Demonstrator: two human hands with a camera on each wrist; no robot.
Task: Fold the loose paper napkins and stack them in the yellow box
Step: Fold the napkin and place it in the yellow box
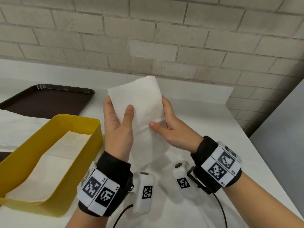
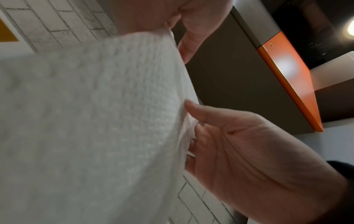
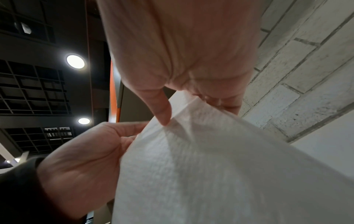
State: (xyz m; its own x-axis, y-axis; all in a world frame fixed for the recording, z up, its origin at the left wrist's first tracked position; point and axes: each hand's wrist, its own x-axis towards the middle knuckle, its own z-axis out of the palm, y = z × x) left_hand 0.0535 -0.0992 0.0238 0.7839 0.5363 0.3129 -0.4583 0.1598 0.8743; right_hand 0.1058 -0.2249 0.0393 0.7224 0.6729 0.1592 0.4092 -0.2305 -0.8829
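A white paper napkin (image 1: 141,104) is held upright above the table, between both hands. My left hand (image 1: 117,119) grips its left edge, thumb across the front and fingers behind. My right hand (image 1: 166,122) grips the right edge, thumb on the front lower part. In the left wrist view the napkin (image 2: 91,121) fills the left side, with the right hand (image 2: 239,151) beside it. The right wrist view shows the napkin (image 3: 210,166) and the left hand (image 3: 86,159). The yellow box (image 1: 79,142) stands at the left, with folded napkins (image 1: 54,160) lying flat inside.
A dark brown tray (image 1: 47,99) lies at the back left on the white table (image 1: 205,122). More white paper (image 1: 21,122) lies between the tray and the box. A brick wall (image 1: 164,38) runs behind the table. The table's right edge falls off diagonally.
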